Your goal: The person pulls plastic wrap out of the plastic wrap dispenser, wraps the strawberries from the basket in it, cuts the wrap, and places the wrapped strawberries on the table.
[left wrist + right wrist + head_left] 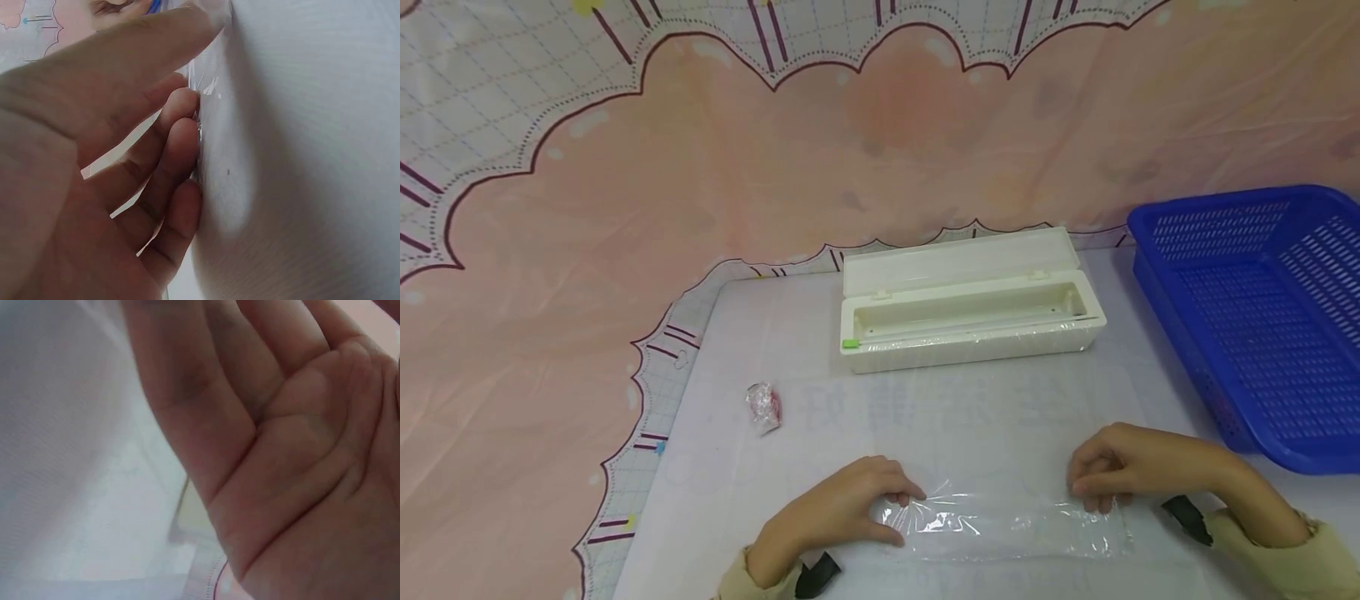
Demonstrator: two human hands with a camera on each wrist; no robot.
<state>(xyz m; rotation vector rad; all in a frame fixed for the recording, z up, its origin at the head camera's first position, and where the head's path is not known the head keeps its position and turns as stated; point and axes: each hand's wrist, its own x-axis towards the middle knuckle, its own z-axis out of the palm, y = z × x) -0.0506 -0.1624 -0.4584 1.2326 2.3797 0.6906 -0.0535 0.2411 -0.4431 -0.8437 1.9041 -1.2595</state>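
A strip of clear plastic film (1000, 529), wrinkled and shiny, lies flat along the front of the white table. At its left end my left hand (857, 504) rests with thumb and fingers spread apart; the left wrist view shows the fingertips (183, 140) touching the film. My right hand (1138, 462) is over the film's right end, fingers bent downward and touching or just above it. In the right wrist view its palm (300, 444) fills much of the picture and the fingertips are cut off.
Behind the film stands a long white lidded box (973, 357), lid raised, with a green slider (850, 343) on its front edge. A small film-wrapped item (764, 408) lies to the left. At the right is a blue plastic basket (1195, 367). A patterned pink cloth (775, 167) hangs behind.
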